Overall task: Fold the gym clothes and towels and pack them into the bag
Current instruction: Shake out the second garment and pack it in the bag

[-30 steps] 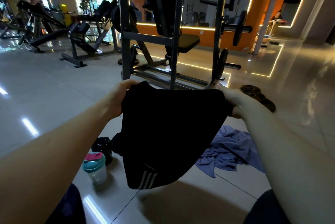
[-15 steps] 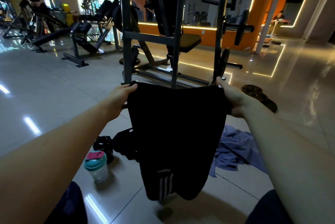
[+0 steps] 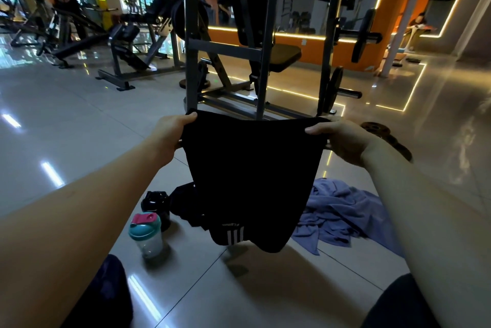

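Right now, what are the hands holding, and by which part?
The black shorts, hanging by their top edge: left hand grips one corner, right hand the other.

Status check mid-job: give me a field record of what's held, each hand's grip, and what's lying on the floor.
held item: black shorts, hanging unfolded above the floor, white stripes near the lower hem
left hand: grip on the top left corner of the shorts
right hand: grip on the top right corner
floor right: blue towel, crumpled, unfolded
floor left: shaker bottle with teal lid, upright; black bottle just behind it
behind shorts: dark fabric, partly hidden; cannot tell whether clothing or the bag
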`<state>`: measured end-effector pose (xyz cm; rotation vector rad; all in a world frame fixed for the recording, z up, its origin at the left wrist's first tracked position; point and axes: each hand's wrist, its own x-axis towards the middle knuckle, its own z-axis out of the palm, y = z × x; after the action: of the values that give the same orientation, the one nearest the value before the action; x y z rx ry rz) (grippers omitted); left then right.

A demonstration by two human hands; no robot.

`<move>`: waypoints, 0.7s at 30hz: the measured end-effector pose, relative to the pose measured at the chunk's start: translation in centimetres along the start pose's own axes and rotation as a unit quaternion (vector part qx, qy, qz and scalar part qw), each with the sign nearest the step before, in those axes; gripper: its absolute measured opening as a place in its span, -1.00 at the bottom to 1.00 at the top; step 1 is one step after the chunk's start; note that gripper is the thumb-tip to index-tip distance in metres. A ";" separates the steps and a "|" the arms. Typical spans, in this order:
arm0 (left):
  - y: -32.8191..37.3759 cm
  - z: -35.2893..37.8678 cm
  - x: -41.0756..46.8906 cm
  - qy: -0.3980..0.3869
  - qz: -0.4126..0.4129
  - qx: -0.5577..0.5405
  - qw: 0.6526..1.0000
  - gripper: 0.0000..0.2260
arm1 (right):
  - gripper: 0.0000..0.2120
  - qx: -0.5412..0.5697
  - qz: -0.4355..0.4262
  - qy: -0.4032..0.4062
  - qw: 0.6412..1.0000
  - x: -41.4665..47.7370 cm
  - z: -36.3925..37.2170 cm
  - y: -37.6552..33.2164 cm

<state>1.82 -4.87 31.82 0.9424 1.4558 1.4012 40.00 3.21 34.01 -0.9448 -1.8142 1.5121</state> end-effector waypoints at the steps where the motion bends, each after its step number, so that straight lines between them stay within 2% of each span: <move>1: 0.0 -0.1 0.0 -0.003 0.003 -0.007 1.000 -0.88 | -0.14 -0.010 -0.009 0.019 1.000 0.0 -0.1 0.1; 3: 0.4 -0.2 -0.2 -0.024 0.005 -0.016 1.000 -0.86 | -0.14 0.008 -0.027 0.048 0.998 -0.1 -0.3 0.3; 8: 1.8 -0.7 -0.2 -0.082 -0.039 -0.058 0.994 -0.81 | -0.47 0.087 -0.019 0.065 0.994 0.2 -0.8 0.8; 12: 1.1 -0.2 1.3 -0.025 -0.077 -0.019 0.996 -0.79 | -0.60 0.098 0.042 0.064 0.992 1.3 -1.1 1.4; 16: -0.4 0.4 3.6 0.044 -0.030 0.083 0.995 -0.81 | -0.65 0.061 0.064 0.119 0.989 3.6 -0.4 2.1; 21: -1.9 1.0 5.2 0.015 0.012 0.080 0.997 -0.85 | -0.78 0.067 0.071 0.195 0.976 6.6 0.1 3.3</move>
<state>1.16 0.18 29.53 1.0458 1.6020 1.3367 36.57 8.89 30.71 -1.2285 -1.3751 1.3926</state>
